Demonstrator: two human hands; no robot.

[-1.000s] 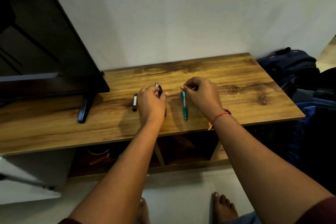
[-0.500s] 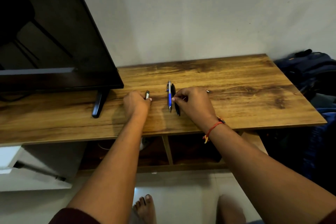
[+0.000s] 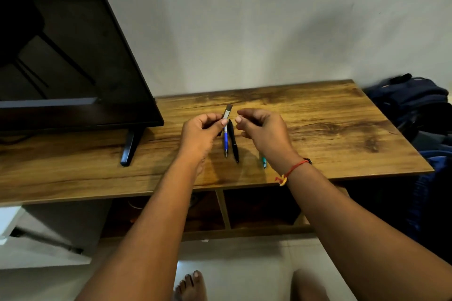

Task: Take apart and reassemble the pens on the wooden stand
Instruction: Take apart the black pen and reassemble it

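grained wooden stand (image 3: 318, 115), glossy blue pen (image 3: 225, 139)

no readable text, labels, brands or numbers on anything in view
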